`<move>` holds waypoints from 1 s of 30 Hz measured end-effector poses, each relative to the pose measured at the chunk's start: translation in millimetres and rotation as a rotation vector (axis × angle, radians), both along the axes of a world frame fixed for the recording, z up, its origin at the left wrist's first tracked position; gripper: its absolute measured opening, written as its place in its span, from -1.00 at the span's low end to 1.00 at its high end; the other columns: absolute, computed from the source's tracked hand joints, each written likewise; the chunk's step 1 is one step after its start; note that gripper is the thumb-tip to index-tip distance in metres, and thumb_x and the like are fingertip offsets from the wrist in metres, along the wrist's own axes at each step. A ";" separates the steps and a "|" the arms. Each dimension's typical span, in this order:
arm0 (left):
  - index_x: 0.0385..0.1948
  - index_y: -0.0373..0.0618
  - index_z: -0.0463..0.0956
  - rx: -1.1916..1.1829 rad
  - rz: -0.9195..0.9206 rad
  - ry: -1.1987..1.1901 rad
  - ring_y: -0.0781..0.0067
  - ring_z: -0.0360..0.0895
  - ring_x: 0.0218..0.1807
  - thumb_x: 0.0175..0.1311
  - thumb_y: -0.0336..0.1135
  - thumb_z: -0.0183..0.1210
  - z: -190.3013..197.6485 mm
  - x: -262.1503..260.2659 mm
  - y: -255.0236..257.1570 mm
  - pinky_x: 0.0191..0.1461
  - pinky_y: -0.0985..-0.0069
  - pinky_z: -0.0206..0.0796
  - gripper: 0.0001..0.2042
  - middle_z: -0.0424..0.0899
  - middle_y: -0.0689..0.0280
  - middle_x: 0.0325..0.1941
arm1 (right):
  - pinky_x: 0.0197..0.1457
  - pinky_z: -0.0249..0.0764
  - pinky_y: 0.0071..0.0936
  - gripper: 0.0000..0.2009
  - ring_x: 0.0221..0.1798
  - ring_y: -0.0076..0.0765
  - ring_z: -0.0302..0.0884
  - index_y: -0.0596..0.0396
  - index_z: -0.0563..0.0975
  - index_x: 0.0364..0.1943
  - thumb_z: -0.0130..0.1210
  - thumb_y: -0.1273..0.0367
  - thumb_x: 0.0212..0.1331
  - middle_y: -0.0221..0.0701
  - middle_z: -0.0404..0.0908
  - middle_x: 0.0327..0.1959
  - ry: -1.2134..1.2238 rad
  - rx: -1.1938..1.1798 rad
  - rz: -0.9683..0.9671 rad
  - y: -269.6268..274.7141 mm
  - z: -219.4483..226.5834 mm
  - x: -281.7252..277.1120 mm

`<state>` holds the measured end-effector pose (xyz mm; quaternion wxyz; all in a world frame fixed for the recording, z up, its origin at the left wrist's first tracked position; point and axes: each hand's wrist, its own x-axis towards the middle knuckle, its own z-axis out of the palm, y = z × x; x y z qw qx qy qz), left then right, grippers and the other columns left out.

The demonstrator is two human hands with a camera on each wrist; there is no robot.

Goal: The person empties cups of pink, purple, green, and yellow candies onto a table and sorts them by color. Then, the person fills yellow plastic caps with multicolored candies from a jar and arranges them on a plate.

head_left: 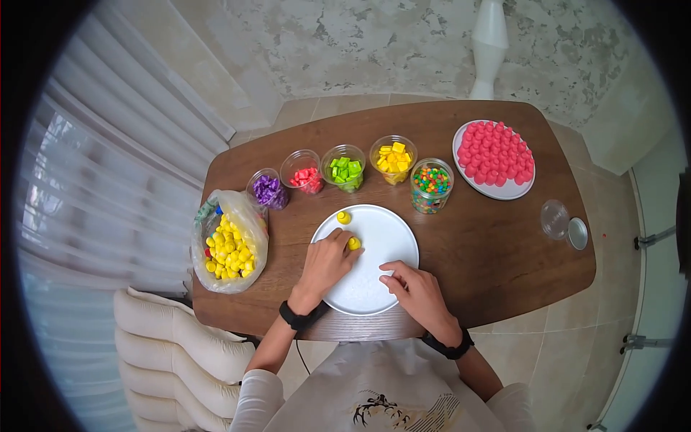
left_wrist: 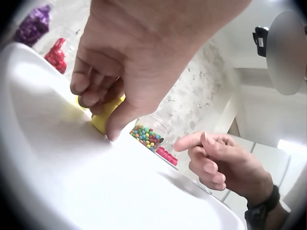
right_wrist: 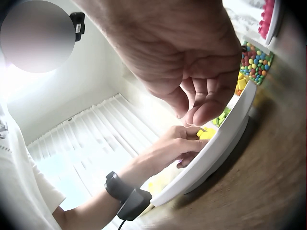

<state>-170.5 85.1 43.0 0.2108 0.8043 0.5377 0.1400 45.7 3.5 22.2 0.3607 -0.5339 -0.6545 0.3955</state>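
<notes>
In the head view a round white plate (head_left: pixel 374 288) lies near the front edge of the table. My left hand (head_left: pixel 327 263) is over its left half, pinching a small yellow knob-topped piece (head_left: pixel 354 243) between thumb and fingers. The left wrist view shows this yellow piece (left_wrist: pixel 100 122) down at the plate's surface, partly covered by the fingers. A second yellow piece (head_left: pixel 343 217) stands by the plate's far rim. Over the plate's right side hovers my right hand (head_left: pixel 417 289), its fingers loosely bent with nothing between them.
An open plastic bag (head_left: pixel 257 248) of yellow pieces stands left. Behind the plate are cups of purple (head_left: pixel 267 191), red (head_left: pixel 305 180), green (head_left: pixel 345 170) and yellow sweets (head_left: pixel 394 158), plus a candy jar (head_left: pixel 432 186). Pink pieces (head_left: pixel 495 153) cover another plate; lids (head_left: pixel 577 233) lie right.
</notes>
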 end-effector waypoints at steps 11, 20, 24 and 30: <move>0.05 -0.25 0.56 0.031 -0.177 -0.255 -0.18 0.69 -0.12 0.23 -0.52 0.29 22.5 44.9 -40.3 -0.11 0.12 0.56 -0.67 0.71 0.04 -0.06 | -0.38 0.51 -0.04 -0.66 -0.35 0.13 0.69 0.08 0.42 0.04 0.20 0.16 0.44 -0.19 0.70 -0.40 -0.056 0.147 -0.151 3.1 11.2 0.9; 0.03 -0.26 0.58 -0.011 -0.314 -0.352 -0.16 0.70 -0.07 0.34 -0.47 0.31 23.9 66.2 -30.1 -0.07 0.17 0.55 -0.74 0.71 0.03 -0.03 | -0.52 0.27 -0.63 -0.81 -0.54 -0.76 0.34 0.19 0.48 -0.10 0.08 0.31 0.57 -0.51 0.53 -0.51 0.767 -0.115 -0.243 -2.9 6.9 24.7; 0.09 -0.23 0.61 0.164 -0.241 -0.371 0.03 0.73 -0.11 0.29 -0.53 0.32 45.2 85.7 2.4 0.00 0.28 0.56 -0.68 0.73 0.08 -0.03 | -0.54 0.21 -0.65 -0.80 -0.57 -0.75 0.28 0.19 0.49 -0.11 0.13 0.30 0.54 -0.56 0.45 -0.54 0.859 -0.060 -0.446 -6.3 9.9 34.9; 0.07 -0.19 0.62 0.561 -0.303 -0.098 0.05 0.68 -0.20 0.16 -0.62 0.25 54.0 130.5 71.2 -0.18 0.23 0.55 -0.62 0.62 0.11 -0.10 | -0.54 0.22 -0.64 -0.80 -0.57 -0.75 0.30 0.16 0.48 -0.14 0.16 0.30 0.52 -0.56 0.47 -0.56 0.791 -0.078 -0.383 -12.7 1.7 33.1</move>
